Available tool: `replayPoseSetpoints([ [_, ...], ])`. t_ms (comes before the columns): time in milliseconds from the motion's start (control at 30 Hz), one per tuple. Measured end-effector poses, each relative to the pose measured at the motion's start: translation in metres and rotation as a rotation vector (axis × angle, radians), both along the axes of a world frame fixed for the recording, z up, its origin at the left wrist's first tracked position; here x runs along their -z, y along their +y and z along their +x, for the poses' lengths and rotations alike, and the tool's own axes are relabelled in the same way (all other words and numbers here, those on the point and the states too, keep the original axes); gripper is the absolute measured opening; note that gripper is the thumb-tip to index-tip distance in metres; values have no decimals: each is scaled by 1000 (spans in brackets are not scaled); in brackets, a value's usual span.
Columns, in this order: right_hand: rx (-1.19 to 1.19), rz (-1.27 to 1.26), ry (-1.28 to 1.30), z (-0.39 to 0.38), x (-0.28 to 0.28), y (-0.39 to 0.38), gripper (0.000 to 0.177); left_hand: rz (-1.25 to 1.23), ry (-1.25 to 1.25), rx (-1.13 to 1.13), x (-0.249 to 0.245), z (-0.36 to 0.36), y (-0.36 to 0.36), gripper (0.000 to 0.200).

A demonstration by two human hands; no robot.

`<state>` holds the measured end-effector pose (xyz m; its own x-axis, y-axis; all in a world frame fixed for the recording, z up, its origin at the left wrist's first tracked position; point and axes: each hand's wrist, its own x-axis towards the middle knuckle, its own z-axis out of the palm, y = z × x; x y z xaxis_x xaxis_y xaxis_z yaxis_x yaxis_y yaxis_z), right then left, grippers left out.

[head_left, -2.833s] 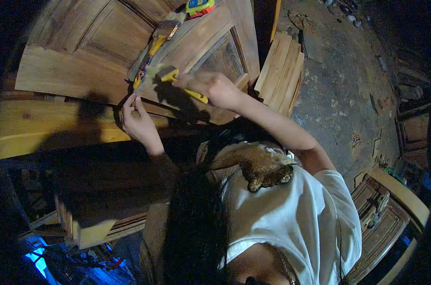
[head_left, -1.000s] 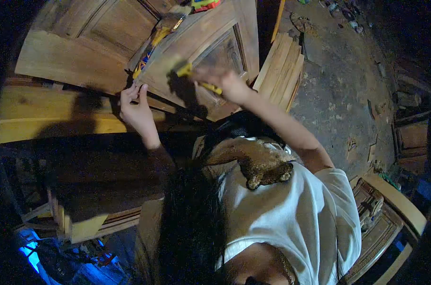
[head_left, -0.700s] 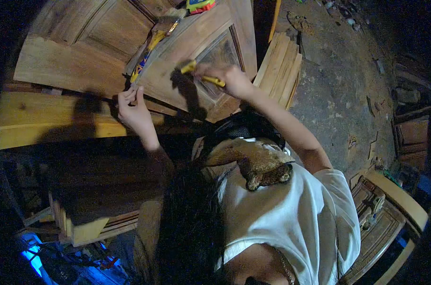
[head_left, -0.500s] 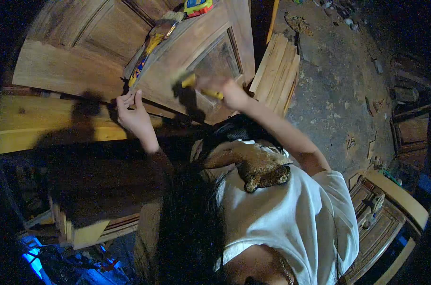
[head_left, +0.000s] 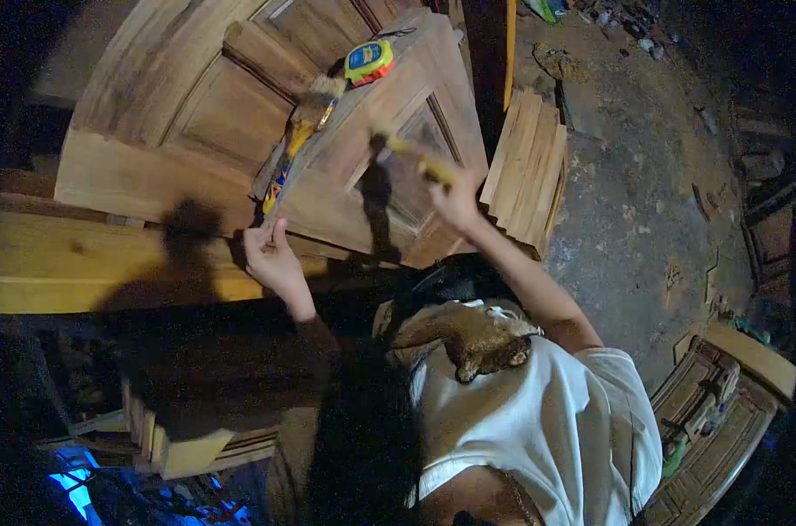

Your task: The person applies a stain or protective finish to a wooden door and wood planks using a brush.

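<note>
My right hand (head_left: 455, 200) is closed round the yellow handle of a blurred brush-like tool (head_left: 411, 151), its head over the panel of a wooden door piece (head_left: 337, 188). My left hand (head_left: 275, 263) has its fingers pressed together at the piece's lower left edge; whether something small is between them cannot be made out. Just above it lies a yellow and blue tool (head_left: 275, 188). A paint brush (head_left: 315, 107) and a yellow-green tape measure (head_left: 368, 61) lie further up along the wood.
Stacked light boards (head_left: 525, 167) stand right of the door piece. Below it on the left runs a yellow wooden beam (head_left: 109, 263). Another carved panel (head_left: 714, 430) lies at the lower right on the concrete floor (head_left: 626, 193).
The view has shifted, so the wood and tools appear lower and further right. My right hand has moved the tool away from my left hand, up and right over the panel.
</note>
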<state>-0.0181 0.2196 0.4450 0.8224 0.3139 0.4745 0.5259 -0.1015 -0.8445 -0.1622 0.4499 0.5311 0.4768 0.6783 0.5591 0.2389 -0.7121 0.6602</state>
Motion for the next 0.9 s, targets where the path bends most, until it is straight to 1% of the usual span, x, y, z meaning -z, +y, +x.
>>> replayPoseSetpoints([
  [67,-222,46,-136,-31,-13,12,34,-1,21,6,0,0,1,23],
  [133,-513,25,-69,-50,-32,18,28,17,22,17,-1,1,0,23],
  [167,-494,-11,-114,-49,-17,23,24,35,24,21,-2,0,0,22],
  [200,-489,-9,-112,-40,-15,20,24,37,26,27,-3,0,-1,22],
  [267,-306,-86,34,-12,-11,6,23,5,31,25,-7,1,-4,22],
  [333,-94,-24,53,14,-6,-9,23,-2,29,29,-3,0,0,21],
  [367,36,64,92,29,2,-11,24,-10,28,30,-1,0,2,21],
  [433,257,254,184,40,-2,-13,25,-6,30,28,1,-1,5,22],
  [467,258,251,183,36,-2,-12,25,3,31,23,3,-1,6,22],
  [533,227,70,34,20,-4,-10,28,3,21,24,5,0,7,22],
  [567,59,59,72,5,-8,-10,33,3,11,22,6,0,7,22],
  [600,-58,28,34,-8,-5,-7,25,3,12,25,3,0,3,22],
  [667,-244,33,-25,-21,-22,0,37,-1,58,-29,-6,1,-5,22],
  [700,-243,35,-23,-17,-19,-2,37,0,59,-27,-5,0,-5,22],
  [767,-161,-7,-123,7,-11,-13,36,-27,59,2,-6,0,-3,21],
  [833,8,41,101,38,-11,-23,36,-27,67,-8,-7,1,-4,21],
  [900,236,115,52,79,1,-33,33,-32,78,-17,-3,2,-2,20],
])
